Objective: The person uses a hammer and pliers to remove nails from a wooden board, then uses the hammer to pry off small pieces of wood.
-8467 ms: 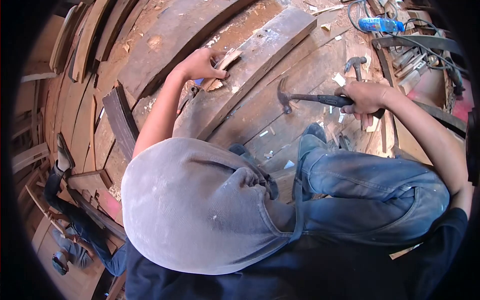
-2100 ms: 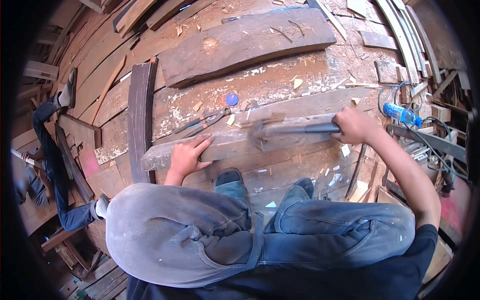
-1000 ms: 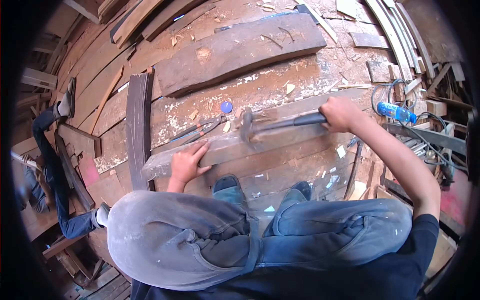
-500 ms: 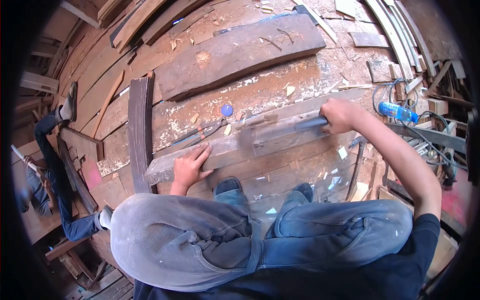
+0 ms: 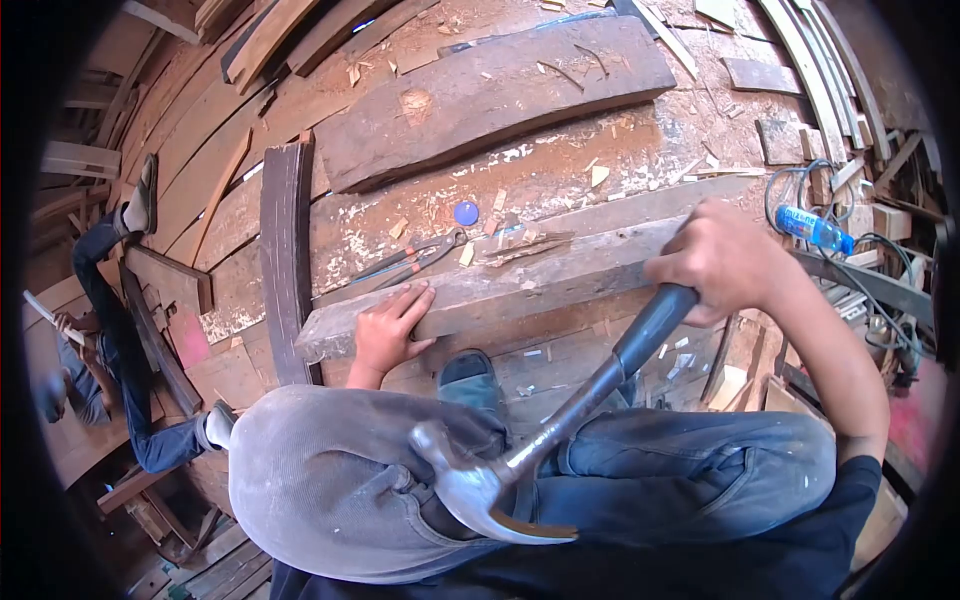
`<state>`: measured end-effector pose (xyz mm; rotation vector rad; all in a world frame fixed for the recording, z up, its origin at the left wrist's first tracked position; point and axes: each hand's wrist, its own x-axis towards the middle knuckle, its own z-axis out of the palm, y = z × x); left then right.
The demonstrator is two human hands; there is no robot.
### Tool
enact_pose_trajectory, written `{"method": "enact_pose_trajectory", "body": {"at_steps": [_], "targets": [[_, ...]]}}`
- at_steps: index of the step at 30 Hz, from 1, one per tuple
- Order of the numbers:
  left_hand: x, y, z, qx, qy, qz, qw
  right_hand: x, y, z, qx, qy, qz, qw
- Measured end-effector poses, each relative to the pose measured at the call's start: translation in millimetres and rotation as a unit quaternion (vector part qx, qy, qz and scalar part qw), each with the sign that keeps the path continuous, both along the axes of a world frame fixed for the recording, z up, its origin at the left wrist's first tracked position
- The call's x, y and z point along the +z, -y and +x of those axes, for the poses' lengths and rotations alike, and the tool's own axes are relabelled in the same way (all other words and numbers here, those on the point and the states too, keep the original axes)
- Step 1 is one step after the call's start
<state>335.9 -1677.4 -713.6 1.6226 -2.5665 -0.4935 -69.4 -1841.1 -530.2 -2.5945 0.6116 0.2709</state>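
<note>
My right hand (image 5: 725,260) is wrapped round the black grip of a claw hammer (image 5: 560,425). The hammer's metal head hangs in front of my thighs, clear of the wood, with the curved claw toward my body. A long weathered wooden beam (image 5: 570,282) lies crosswise before my feet. Near its left end my left hand (image 5: 388,330) rests on the beam, fingers spread. On the beam's far side, a splintered strip of wood (image 5: 527,252) shows along the top. Pincers with long handles (image 5: 420,258) lie just beyond my left hand.
A thick dark plank (image 5: 500,100) lies farther off, bent nails on it. Another dark board (image 5: 287,240) stands to the left. A blue bottle (image 5: 815,230) and cables are at right. Chips and a blue cap (image 5: 466,213) litter the floor. Another person (image 5: 85,370) sits at far left.
The hammer has swung up off the beam and back toward my body, its head now over my thighs. My left hand keeps its place on the beam.
</note>
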Motion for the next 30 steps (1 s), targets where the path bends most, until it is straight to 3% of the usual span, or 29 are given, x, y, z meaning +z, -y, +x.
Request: {"method": "enact_pose_trajectory", "body": {"at_steps": [1, 2, 5, 8, 14, 17, 23, 25, 27, 30], "targets": [[-0.1, 1.4, -1.1, 0.000, -0.003, 0.000, 1.000, -8.1, -0.1, 0.7, 0.023, 0.000, -0.009, 1.000], [0.0, 2.1, -1.0, 0.000, -0.006, 0.000, 1.000, -17.3, 4.9, 0.2, 0.017, -0.064, 0.051, 0.996], [0.9, 0.0, -0.3, 0.000, -0.008, 0.001, 1.000, -70.6, 7.7, -24.2, -0.079, -0.225, 0.056, 0.970], [2.4, 3.5, -1.5, 0.004, -0.007, 0.007, 1.000, -92.1, -3.9, -41.8, -0.161, -0.213, 0.099, 0.959], [0.3, 1.7, -1.5, 0.005, 0.008, -0.002, 1.000, -18.3, 5.2, -9.0, -0.046, -0.137, 0.083, 0.986], [-0.7, -0.8, -1.1, 0.002, 0.001, -0.009, 1.000, -15.6, -5.9, 9.9, 0.001, -0.089, 0.074, 0.993], [2.1, 0.9, -3.3, 0.010, -0.010, -0.008, 1.000, -100.0, -13.3, -36.6, -0.140, -0.166, 0.045, 0.975], [1.2, 4.4, -4.5, 0.010, -0.011, -0.013, 1.000, -99.8, -15.4, -40.8, -0.178, -0.164, 0.040, 0.969], [1.2, 1.4, -2.4, 0.008, -0.010, -0.015, 1.000, -77.1, -11.9, -33.5, -0.168, -0.141, 0.061, 0.974], [1.3, -1.3, -2.1, 0.009, 0.004, -0.010, 1.000, -30.0, -5.4, -7.8, -0.057, -0.132, 0.066, 0.987]]}}
